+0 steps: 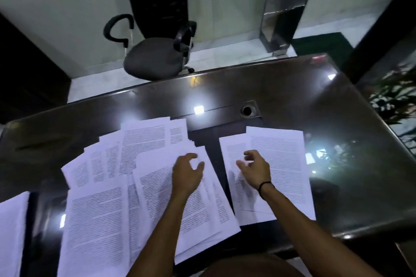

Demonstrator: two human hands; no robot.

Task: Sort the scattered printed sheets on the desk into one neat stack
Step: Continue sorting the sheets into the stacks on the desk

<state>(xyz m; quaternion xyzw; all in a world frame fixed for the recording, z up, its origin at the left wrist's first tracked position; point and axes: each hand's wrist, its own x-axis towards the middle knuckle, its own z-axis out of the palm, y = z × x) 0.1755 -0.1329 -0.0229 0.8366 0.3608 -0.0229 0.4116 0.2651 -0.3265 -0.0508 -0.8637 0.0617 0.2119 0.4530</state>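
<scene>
White sheets (144,198), dark glossy desk (281,96)

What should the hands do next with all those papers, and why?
Probably the left hand should lower onto the top sheet of the big fanned pile and slide it toward the smaller pile under the right hand. Both hands hover with loosely curled fingers and hold nothing, and the papers lie in two groups with bare desk between them.

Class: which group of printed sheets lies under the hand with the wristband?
The smaller group, under the right hand; the larger fanned spread lies under the left hand.
</scene>
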